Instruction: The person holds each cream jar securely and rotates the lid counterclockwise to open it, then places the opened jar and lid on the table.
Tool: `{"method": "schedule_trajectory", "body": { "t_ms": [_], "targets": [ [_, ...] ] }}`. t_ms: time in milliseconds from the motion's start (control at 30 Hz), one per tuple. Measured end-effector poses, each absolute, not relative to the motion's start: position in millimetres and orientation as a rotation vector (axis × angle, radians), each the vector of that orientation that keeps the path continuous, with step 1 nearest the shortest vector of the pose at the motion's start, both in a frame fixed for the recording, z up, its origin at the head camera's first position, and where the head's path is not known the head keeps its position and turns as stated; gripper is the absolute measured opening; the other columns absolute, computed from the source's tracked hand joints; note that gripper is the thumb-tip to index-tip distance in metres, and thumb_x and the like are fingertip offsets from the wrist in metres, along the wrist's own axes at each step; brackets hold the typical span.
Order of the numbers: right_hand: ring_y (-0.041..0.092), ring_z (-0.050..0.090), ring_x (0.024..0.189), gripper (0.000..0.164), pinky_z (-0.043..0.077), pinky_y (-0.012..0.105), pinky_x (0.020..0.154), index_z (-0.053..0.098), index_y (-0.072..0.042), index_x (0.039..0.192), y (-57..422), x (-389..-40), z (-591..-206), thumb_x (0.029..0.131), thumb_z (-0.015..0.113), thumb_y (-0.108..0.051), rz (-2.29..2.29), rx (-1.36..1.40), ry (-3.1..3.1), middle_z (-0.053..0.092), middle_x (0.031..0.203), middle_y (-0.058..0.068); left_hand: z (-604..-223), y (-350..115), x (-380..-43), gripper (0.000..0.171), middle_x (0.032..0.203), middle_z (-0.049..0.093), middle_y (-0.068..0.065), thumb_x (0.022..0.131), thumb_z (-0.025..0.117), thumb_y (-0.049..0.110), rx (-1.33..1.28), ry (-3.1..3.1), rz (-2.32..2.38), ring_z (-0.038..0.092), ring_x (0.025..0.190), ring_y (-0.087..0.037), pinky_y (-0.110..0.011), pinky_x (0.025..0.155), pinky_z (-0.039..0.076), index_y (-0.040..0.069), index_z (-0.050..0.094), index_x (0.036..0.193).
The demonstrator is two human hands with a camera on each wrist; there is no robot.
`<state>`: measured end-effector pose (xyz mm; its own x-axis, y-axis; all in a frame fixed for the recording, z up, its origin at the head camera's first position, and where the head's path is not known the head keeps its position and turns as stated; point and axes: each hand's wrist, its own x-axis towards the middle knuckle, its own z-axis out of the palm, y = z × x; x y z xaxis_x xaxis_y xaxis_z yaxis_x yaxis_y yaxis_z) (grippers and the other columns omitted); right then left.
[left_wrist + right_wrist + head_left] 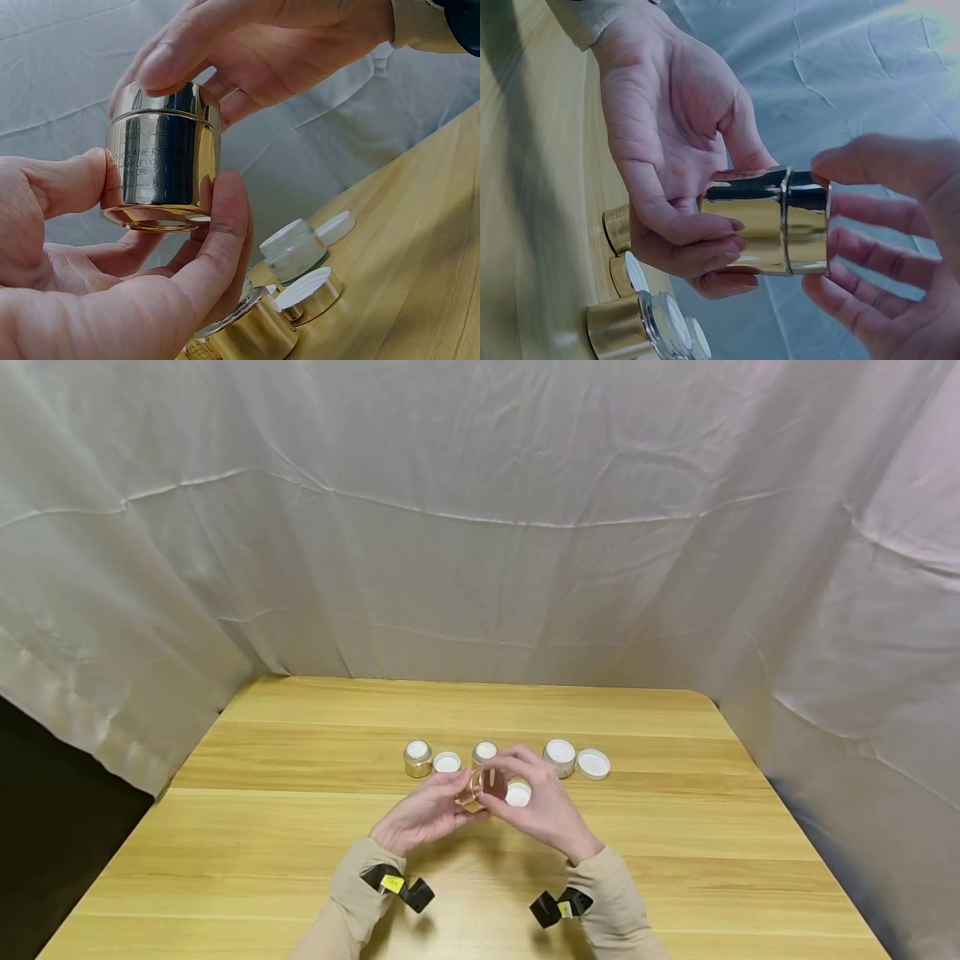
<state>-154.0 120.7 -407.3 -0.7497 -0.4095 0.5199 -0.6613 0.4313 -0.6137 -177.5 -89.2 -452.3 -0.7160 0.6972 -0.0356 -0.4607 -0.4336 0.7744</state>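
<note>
A shiny gold cream jar [161, 169] with fine print on its side is held between both hands above the table. My left hand [429, 814] grips the jar's body, thumb on one side and fingers curled round the other. Around the gold lid [808, 225], at the jar's other end, my right hand [546, 797] curls its thumb and fingertips. The lid sits on the jar, with a narrow seam between them. In the head view the jar is tilted, its reddish reflective top facing up.
Behind the hands stand a gold-based jar [417, 762], a partly covered jar [484, 750] and a clear glass jar [559, 755], all with white tops. White-lined lids [594, 764] lie beside them. A grey curtain [480, 568] hangs behind the wooden table [285, 827].
</note>
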Motion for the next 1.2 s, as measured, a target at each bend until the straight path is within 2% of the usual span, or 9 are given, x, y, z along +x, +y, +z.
{"method": "schedule_trajectory", "body": {
  "t_ms": [133, 233, 500, 733, 1067, 1200],
  "targets": [
    [0.023, 0.065, 0.109, 0.038, 0.057, 0.035, 0.096, 0.071, -0.011, 0.117, 122.2, -154.7, -407.3, 0.081, 0.082, -0.010, 1.226, 0.991, -2.382, 0.068, 0.119, 0.004, -452.1, -89.3, -177.4, 0.025, 0.112, 0.066, 0.000, 0.108, 0.044, 0.024, 0.379, 1.038, 2.158, 0.065, 0.106, -0.010, -0.027, 0.103, 0.055, 0.012, 0.065, 0.115],
    [0.026, 0.065, 0.108, 0.038, 0.057, 0.035, 0.096, 0.070, -0.010, 0.118, 122.2, -155.1, -407.9, 0.082, 0.082, -0.012, 1.243, 0.983, -2.389, 0.067, 0.119, 0.005, -452.0, -89.5, -177.2, 0.025, 0.116, 0.065, -0.002, 0.108, 0.044, 0.024, 0.381, 1.027, 2.160, 0.065, 0.108, -0.011, -0.027, 0.104, 0.055, 0.011, 0.063, 0.118],
    [0.024, 0.067, 0.096, 0.040, 0.058, 0.031, 0.085, 0.071, -0.010, 0.117, 120.7, -153.3, -407.1, 0.082, 0.084, -0.024, 1.255, 0.835, -2.425, 0.068, 0.115, 0.002, -451.8, -89.6, -176.4, 0.028, 0.125, 0.065, -0.001, 0.109, 0.042, 0.023, 0.390, 1.029, 2.172, 0.062, 0.114, -0.011, -0.031, 0.107, 0.054, 0.014, 0.066, 0.122],
    [0.023, 0.067, 0.091, 0.036, 0.059, 0.029, 0.081, 0.072, -0.008, 0.112, 119.9, -153.5, -407.3, 0.081, 0.084, -0.022, 1.242, 0.845, -2.406, 0.068, 0.111, 0.003, -451.5, -89.6, -176.9, 0.026, 0.122, 0.064, -0.001, 0.108, 0.044, 0.024, 0.389, 1.030, 2.168, 0.062, 0.113, -0.011, -0.031, 0.108, 0.053, 0.014, 0.066, 0.119],
    [0.023, 0.064, 0.109, 0.039, 0.056, 0.036, 0.097, 0.071, -0.011, 0.117, 122.0, -154.3, -408.2, 0.080, 0.082, -0.009, 1.227, 0.990, -2.380, 0.067, 0.118, 0.004, -450.4, -89.4, -176.5, 0.025, 0.114, 0.064, -0.001, 0.109, 0.042, 0.023, 0.383, 1.044, 2.146, 0.065, 0.106, -0.010, -0.027, 0.103, 0.055, 0.011, 0.062, 0.118],
    [0.026, 0.065, 0.106, 0.039, 0.058, 0.034, 0.093, 0.070, -0.009, 0.118, 121.5, -154.9, -409.0, 0.081, 0.082, -0.014, 1.229, 0.957, -2.387, 0.066, 0.118, 0.004, -450.5, -89.4, -176.8, 0.026, 0.117, 0.063, -0.002, 0.109, 0.042, 0.023, 0.380, 1.039, 2.153, 0.064, 0.109, -0.011, -0.027, 0.104, 0.055, 0.010, 0.062, 0.120]
  ]
}}
